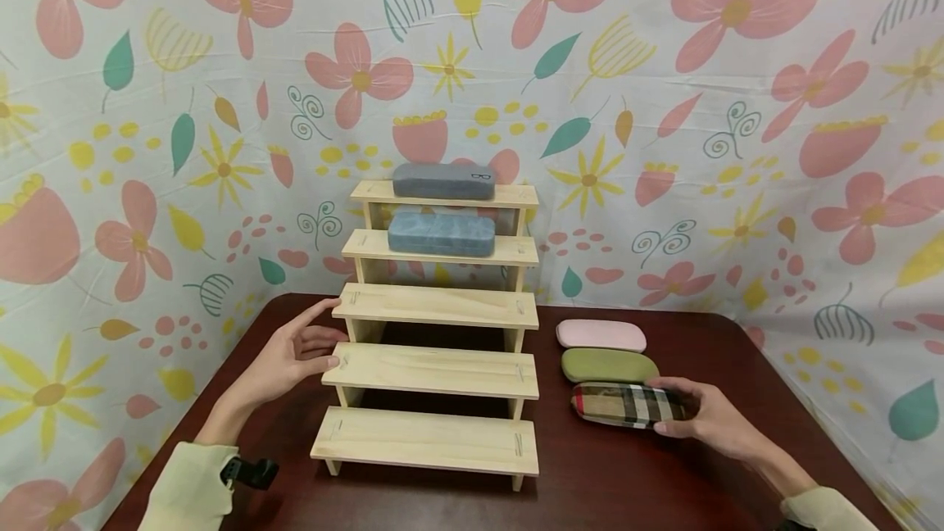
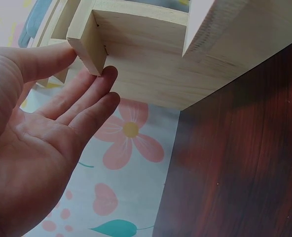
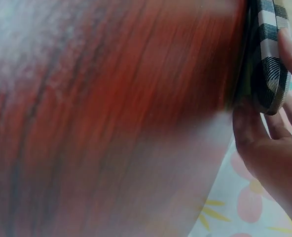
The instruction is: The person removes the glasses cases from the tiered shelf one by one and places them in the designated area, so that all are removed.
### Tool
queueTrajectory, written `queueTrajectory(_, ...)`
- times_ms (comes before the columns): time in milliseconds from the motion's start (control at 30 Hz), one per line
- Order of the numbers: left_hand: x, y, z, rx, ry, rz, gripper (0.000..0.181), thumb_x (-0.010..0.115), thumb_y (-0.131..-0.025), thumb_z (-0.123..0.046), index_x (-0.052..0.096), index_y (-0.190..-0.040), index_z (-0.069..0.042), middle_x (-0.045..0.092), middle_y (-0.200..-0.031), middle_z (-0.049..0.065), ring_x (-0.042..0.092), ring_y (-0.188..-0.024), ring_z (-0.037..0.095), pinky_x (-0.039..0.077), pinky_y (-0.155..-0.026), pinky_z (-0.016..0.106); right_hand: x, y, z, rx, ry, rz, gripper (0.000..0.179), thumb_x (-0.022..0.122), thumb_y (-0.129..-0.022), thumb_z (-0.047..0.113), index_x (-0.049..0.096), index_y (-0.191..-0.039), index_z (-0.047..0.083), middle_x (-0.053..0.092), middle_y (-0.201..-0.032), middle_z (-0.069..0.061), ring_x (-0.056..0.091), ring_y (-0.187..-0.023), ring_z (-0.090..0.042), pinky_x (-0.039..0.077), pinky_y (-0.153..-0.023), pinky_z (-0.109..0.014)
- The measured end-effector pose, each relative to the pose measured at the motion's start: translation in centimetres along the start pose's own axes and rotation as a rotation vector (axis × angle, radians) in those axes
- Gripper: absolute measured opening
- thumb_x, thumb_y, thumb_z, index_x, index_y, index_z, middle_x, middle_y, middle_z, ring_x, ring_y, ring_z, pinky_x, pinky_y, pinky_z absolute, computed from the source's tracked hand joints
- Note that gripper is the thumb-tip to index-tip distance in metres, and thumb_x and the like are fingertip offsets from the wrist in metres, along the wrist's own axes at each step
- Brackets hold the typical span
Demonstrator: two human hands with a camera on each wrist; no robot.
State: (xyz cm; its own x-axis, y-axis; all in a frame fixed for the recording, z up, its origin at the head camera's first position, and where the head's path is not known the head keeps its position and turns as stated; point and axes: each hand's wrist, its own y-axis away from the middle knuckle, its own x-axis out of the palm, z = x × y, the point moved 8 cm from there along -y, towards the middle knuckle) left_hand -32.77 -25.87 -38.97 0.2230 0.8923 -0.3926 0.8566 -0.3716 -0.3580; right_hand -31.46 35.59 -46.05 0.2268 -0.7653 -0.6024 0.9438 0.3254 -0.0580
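A light wooden stepped stand (image 1: 435, 369) stands on the table. At its left side, my left hand (image 1: 298, 355) touches the ends of the middle steps with fingers fairly straight; the left wrist view shows thumb and fingertips against a board end (image 2: 89, 44). To the right of the stand, my right hand (image 1: 711, 416) grips the right end of a plaid glasses case (image 1: 619, 405), thumb and fingers on opposite sides. In the right wrist view, that plaid case (image 3: 270, 59) appears at the upper right. Just behind it lie a green glasses case (image 1: 608, 365) and a pink one (image 1: 601, 335).
A grey glasses case (image 1: 442, 182) with a small spectacles mark rests on the top step. On the step below sits a blue case (image 1: 441, 234). The dark red-brown table (image 1: 590, 482) backs onto a flower-printed cloth (image 1: 472, 88).
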Motion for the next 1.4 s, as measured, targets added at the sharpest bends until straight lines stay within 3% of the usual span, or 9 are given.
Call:
queueTrajectory(533,0.02,-0.16,-0.1,0.011,-0.007,-0.002,0.086,0.079,-0.092,0.004,0.035,-0.165,-0.012,0.068,-0.124,0.028,0.07,-0.113,0.02,0.054,-0.097,0.026,-0.08,-0.34,0.33,-0.083,0.005,0.027,0.062,0.086,-0.09,0.011,0.059,-0.143,-0.005,0.058,-0.141,-0.03,0.055,-0.117,0.006,0.055,-0.079,-0.027)
queueTrajectory(1100,-0.02,-0.08,-0.04,0.007,-0.015,-0.004,0.086,0.079,-0.093,0.004,0.035,-0.165,-0.011,0.07,-0.124,0.024,0.07,-0.113,0.021,0.055,-0.097,0.029,-0.15,-0.48,0.23,-0.085,0.058,-0.009,0.063,0.091,-0.085,0.014,0.064,-0.139,-0.002,0.063,-0.138,-0.023,0.054,-0.119,0.007,0.053,-0.086,-0.023)
queueTrajectory(1400,0.03,0.01,0.03,0.007,-0.02,0.0,0.086,0.078,-0.093,0.003,0.034,-0.165,-0.011,0.07,-0.123,0.023,0.07,-0.113,0.021,0.055,-0.097,0.03,-0.38,-0.11,0.08,-0.097,0.039,-0.02,0.064,0.09,-0.084,0.011,0.062,-0.139,-0.005,0.061,-0.138,-0.027,0.052,-0.119,0.012,0.053,-0.087,-0.02)
